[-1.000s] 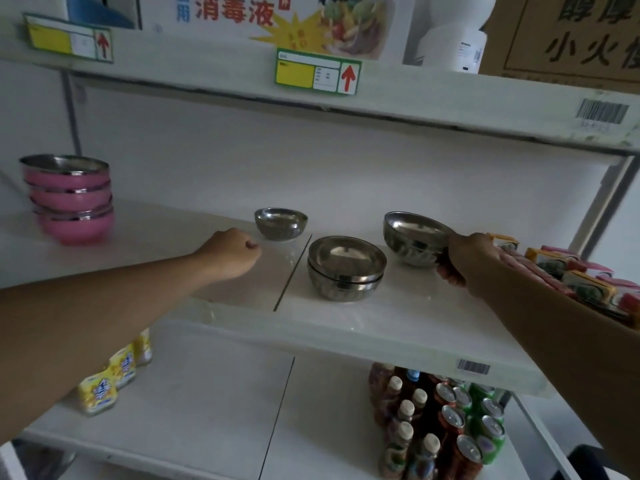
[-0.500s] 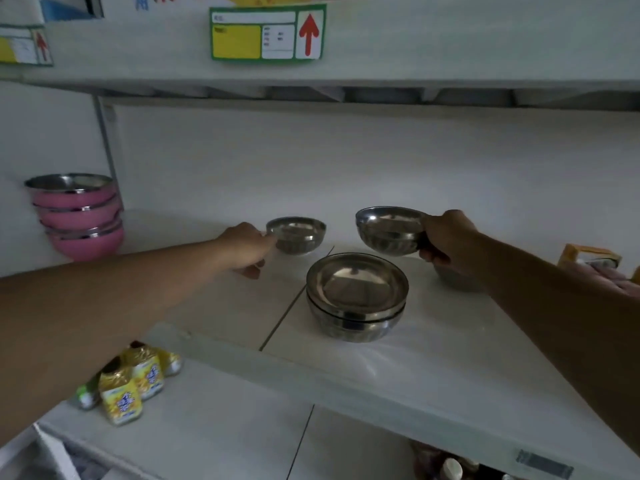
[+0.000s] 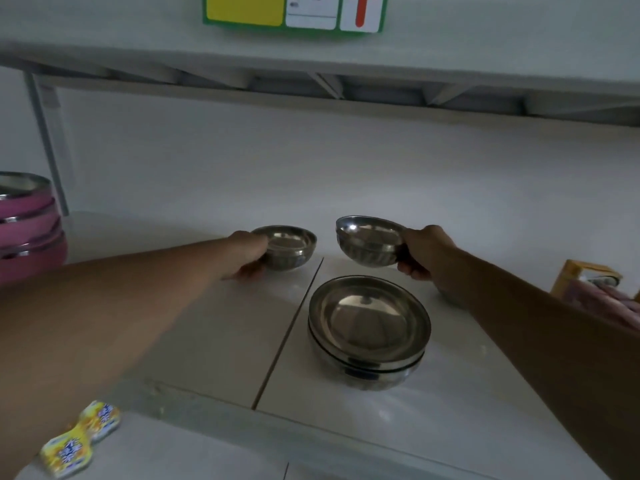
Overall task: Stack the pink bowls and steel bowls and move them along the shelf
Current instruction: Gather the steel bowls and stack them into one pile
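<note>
The right hand (image 3: pixel 424 252) pinched a steel bowl (image 3: pixel 370 241) by its rim, held above the nested steel stack (image 3: pixel 369 329); lowering it level would seat it. The left hand (image 3: pixel 247 252) clasped a small bowl (image 3: pixel 287 247) resting on the shelf (image 3: pixel 214 337).

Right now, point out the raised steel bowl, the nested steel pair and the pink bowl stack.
Raised steel bowl (image 3: pixel 370 242), head view, inner wall.
Nested steel bowl pair (image 3: pixel 369 325), head view, top bowl's inside.
Pink bowl stack (image 3: pixel 26 233), head view, side.
</note>
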A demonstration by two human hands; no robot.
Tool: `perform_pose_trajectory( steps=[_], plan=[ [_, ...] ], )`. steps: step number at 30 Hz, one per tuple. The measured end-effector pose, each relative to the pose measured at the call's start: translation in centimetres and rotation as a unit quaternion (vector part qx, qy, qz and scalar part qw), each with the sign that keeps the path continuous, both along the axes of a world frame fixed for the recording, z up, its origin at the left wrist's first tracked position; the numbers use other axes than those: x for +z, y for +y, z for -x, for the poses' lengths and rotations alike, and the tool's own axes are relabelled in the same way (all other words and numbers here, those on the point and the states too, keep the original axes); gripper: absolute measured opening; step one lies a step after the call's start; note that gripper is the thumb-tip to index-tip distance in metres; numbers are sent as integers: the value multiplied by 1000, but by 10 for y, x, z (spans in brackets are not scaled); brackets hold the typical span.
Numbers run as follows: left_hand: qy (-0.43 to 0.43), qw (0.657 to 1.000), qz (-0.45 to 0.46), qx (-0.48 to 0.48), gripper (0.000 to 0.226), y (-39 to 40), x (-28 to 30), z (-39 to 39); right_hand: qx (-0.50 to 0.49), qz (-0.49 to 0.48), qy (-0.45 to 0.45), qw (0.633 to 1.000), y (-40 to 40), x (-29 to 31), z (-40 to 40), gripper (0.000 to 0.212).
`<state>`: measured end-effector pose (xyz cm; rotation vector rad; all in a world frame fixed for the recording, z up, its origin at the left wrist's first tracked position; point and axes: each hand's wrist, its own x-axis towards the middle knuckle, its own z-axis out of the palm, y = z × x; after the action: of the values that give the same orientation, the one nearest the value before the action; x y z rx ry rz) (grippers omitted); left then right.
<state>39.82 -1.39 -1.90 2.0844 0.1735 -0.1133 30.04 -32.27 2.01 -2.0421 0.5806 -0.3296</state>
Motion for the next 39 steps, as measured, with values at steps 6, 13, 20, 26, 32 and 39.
perform_pose_trajectory(
  steps=[6,13,20,26,32,39],
  plan=[
    [-41,998,40,12,24,0,-1,-7,-20,-3,-15,1000,-3,0,9,39],
    [-61,994,69,-58,22,16,37,38,-19,-44,-36,998,-15,-8,31,46],
    [-71,990,57,-112,15,13,67,122,-12,-72,-53,996,-18,-17,34,43],
    [-89,985,52,-140,26,-8,88,175,-44,-90,-95,990,-21,-3,72,40],
    [-78,984,57,-152,32,-13,79,189,-101,-92,-110,984,-28,1,137,36],
    [-63,987,36,-146,34,-22,61,203,-144,-111,-103,978,-35,10,188,35]
  ],
)
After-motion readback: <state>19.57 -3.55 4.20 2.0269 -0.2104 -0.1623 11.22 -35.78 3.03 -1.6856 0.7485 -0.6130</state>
